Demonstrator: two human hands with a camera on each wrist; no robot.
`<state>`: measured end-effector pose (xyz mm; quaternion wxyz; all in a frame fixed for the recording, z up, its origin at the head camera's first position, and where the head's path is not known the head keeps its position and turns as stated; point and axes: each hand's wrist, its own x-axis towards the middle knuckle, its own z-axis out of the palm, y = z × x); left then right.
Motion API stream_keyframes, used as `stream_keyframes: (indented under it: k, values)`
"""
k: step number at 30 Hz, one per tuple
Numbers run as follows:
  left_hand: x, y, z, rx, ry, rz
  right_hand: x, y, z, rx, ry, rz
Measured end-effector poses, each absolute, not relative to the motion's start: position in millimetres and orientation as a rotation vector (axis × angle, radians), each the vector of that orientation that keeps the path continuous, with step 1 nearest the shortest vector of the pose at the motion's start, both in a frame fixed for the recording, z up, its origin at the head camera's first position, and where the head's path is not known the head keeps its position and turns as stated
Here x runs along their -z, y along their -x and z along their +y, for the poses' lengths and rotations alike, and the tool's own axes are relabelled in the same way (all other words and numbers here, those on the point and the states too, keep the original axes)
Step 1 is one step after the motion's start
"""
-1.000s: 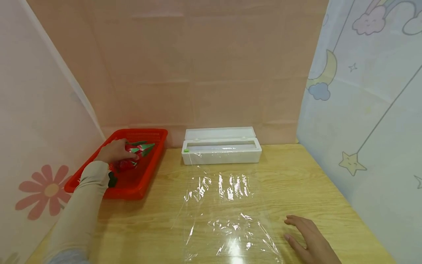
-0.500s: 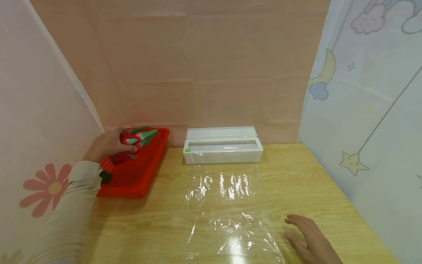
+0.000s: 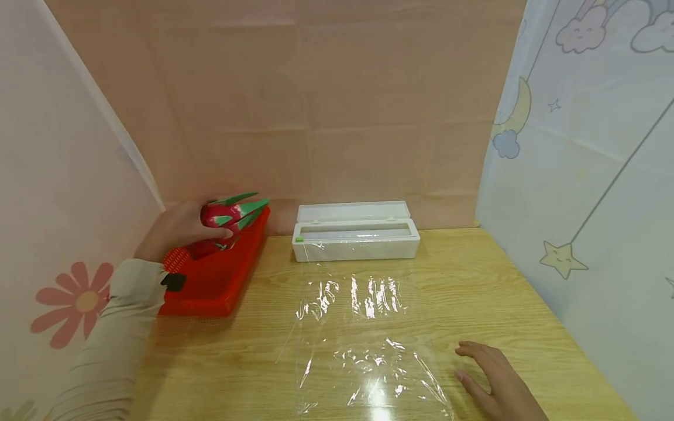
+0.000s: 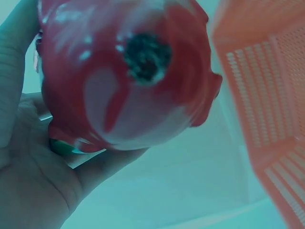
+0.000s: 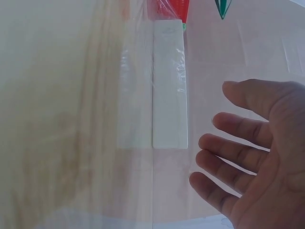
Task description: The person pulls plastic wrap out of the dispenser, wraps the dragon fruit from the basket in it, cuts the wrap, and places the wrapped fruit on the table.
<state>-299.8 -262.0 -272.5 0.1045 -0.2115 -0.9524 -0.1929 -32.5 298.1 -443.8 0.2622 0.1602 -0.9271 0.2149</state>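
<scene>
Plainly, the left hand (image 3: 176, 228) grips one pitaya (image 3: 229, 214) (red).

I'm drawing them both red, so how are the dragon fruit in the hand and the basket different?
The dragon fruit is rounded with green pointed tips; the basket has slatted walls. The left hand holds the dragon fruit; the basket rests on the table. Both look red.

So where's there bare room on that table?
The table is bare between the red basket and the clear film, and between the film and the right wall, beyond the right hand. Crowded: around the basket, where the left hand holds red fruit.
</scene>
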Motion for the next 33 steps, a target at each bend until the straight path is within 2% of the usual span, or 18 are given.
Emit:
stream_keyframes:
  k: [15, 24, 33]
  values:
    - [256, 270, -215, 0.516, 0.778, -2.72, 442, 35, 294, -0.619, -0.474, -2.474]
    - [265, 251, -177, 0.543, 0.865, -2.783, 436, 32, 294, -0.619, -0.455, -2.506]
    - [282, 221, -139, 0.519, 1.115, -2.672, 433, 31, 295, -0.611, -0.468, -2.503]
